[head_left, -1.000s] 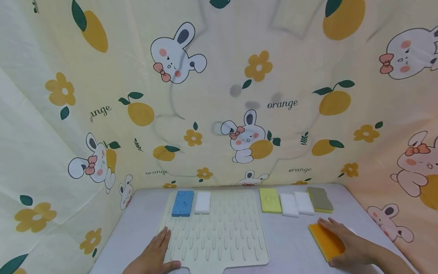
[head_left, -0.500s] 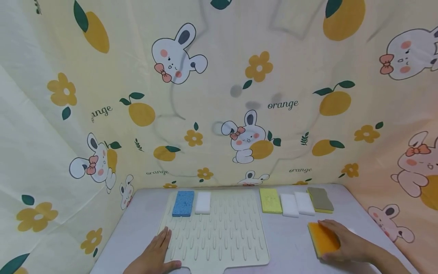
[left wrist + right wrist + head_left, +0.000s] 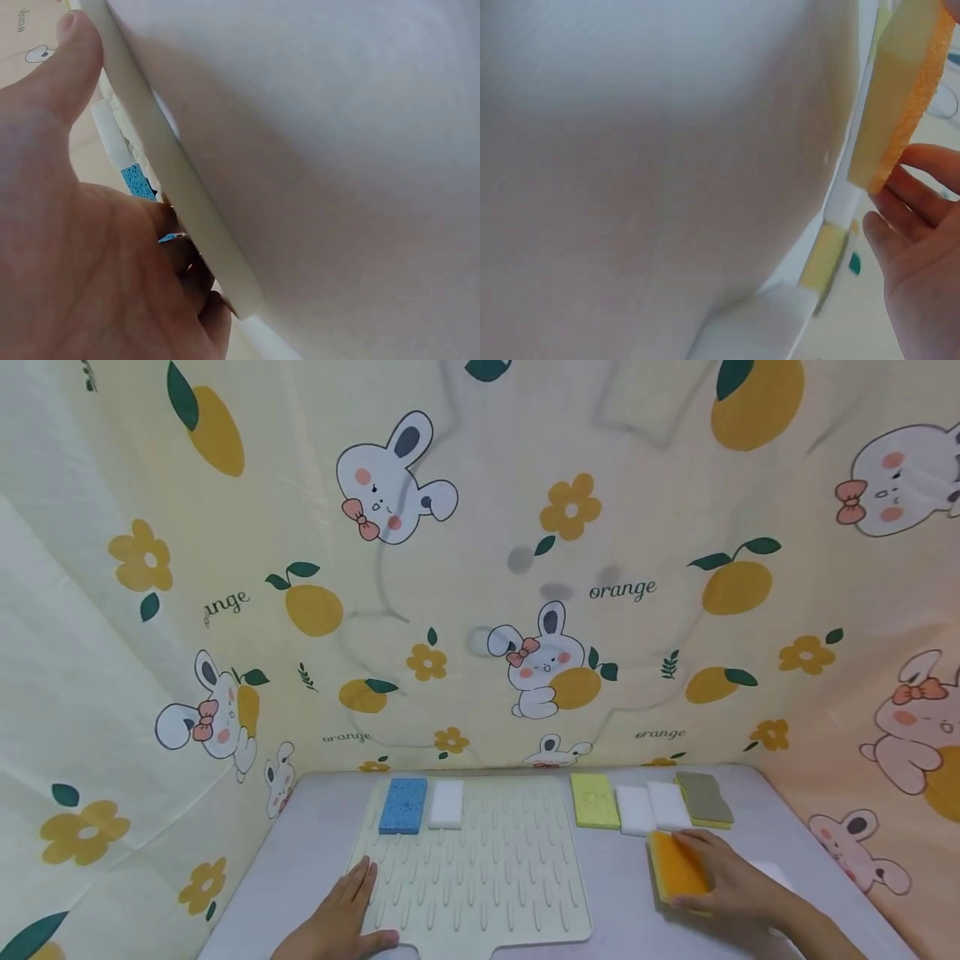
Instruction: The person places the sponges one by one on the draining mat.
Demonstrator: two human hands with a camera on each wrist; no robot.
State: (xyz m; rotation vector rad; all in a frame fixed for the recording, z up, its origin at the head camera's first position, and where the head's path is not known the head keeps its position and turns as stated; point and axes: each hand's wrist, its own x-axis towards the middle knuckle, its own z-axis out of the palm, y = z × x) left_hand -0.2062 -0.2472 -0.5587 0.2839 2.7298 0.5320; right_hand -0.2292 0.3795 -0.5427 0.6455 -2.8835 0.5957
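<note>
In the head view my right hand (image 3: 738,883) grips a sponge (image 3: 677,865) with an orange face and a pale yellow body, by its right side and edges. The right wrist view shows the sponge (image 3: 900,97) raised off the table and tilted, thumb and fingers at its edges. My left hand (image 3: 339,910) rests on the left edge of a cream mat with raised ridges (image 3: 517,885), fingers straight and thumb apart. On the mat's far left lie a blue sponge (image 3: 403,806) and a white sponge (image 3: 447,804).
Right of the mat, along the back, stand a yellow-green sponge (image 3: 596,802), two white sponges (image 3: 634,810) and a grey-topped yellow sponge (image 3: 705,799). Another white sponge (image 3: 775,875) lies partly behind the right forearm. A printed curtain (image 3: 465,568) encloses the table's back and sides.
My right hand has lifted the orange sponge and carried it left towards the mat, uncovering more of the white sponge behind the arm. The left hand stays in place on the mat.
</note>
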